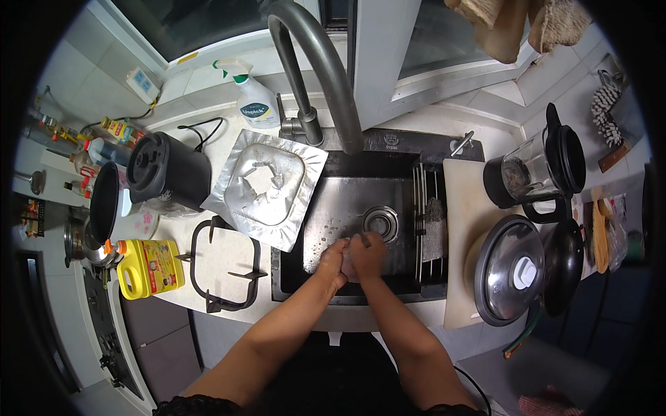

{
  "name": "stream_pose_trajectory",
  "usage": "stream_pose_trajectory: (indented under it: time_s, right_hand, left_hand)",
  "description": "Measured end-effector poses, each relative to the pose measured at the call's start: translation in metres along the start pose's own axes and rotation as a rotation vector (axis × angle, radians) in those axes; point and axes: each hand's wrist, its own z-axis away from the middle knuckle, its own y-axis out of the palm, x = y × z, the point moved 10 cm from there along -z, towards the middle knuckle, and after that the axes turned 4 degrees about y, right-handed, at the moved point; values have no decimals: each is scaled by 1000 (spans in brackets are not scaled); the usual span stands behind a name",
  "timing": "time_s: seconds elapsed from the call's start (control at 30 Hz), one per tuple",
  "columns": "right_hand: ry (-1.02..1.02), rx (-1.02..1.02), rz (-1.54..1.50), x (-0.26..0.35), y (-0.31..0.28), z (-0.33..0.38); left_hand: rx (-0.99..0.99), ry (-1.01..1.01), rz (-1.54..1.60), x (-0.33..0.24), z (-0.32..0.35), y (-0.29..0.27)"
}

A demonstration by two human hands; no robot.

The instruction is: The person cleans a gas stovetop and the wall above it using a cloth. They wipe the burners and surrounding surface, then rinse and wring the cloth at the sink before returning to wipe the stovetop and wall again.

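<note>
Both my hands are together low over the near part of the dark metal sink point(329, 208). My left hand point(334, 262) and my right hand point(368, 255) are closed around a small pale greyish thing point(349, 267), soft-looking and mostly hidden by the fingers; its kind cannot be made out. Just beyond my right hand lies the round drain point(380, 223). Water drops dot the basin floor. Above the sink's far edge curves a tall grey faucet point(326, 83); no water shows running from it.
Left of the sink lie a foil stove liner point(267, 184) and a black pan support point(225, 305), near a yellow jug point(151, 269). A white spray bottle point(257, 104) stands behind. On the right are a rack point(420, 222), a cutting board point(461, 208), a lidded pot point(510, 270) and a blender jug point(531, 170).
</note>
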Motion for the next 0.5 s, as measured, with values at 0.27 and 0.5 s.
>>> stream_pose_trajectory:
  time_s: [0.27,0.5]
  right_hand:
    - [-341,131,22,37,11,20]
    - [-809,373,-227,137,-3,74]
  left_hand:
    - [-61,-167,92,5,10,0]
    - [-25,-240,80,8,-11,-26]
